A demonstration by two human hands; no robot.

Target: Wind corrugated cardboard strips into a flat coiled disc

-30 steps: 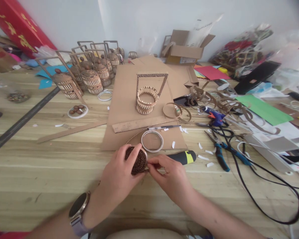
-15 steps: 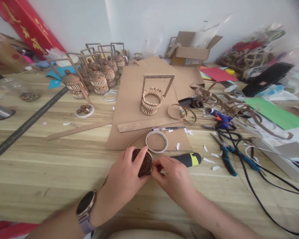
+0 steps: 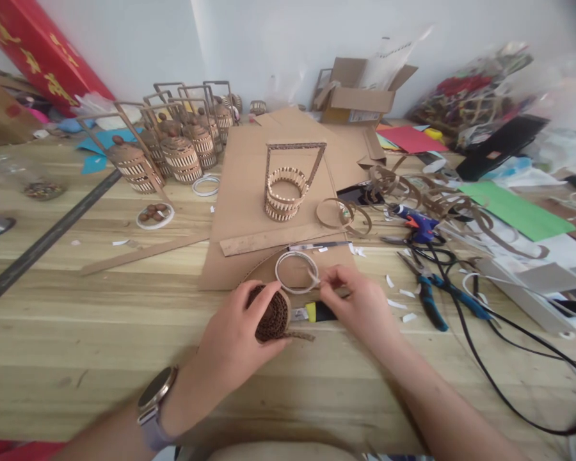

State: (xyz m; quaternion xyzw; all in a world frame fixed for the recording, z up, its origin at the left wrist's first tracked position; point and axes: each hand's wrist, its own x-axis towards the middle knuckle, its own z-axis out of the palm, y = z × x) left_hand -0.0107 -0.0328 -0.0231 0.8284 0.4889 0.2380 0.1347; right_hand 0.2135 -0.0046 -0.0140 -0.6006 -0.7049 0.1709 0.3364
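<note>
My left hand (image 3: 237, 333), with a watch on the wrist, is closed round a tight coil of corrugated cardboard strip (image 3: 272, 314). The strip's short loose end sticks out to the right, and a longer tail curves away behind the coil. My right hand (image 3: 352, 298) pinches a small thin pale strip (image 3: 313, 276), too small to name surely, over the edge of a white tape roll (image 3: 296, 271). Under that hand lies a utility knife (image 3: 319, 312) with a black and yellow handle, partly hidden.
A small handled basket (image 3: 287, 195) stands on a cardboard sheet (image 3: 240, 160). Several lidded baskets (image 3: 182, 157) stand at the back left, near a dish of brown balls (image 3: 155, 216). On the right lie pliers (image 3: 429, 288), a glue gun (image 3: 417, 224), cables and paper scraps.
My right hand has drawn away from the coil to the right, carrying the small pale strip. The coil's loose end now shows. My left hand still holds the coil.
</note>
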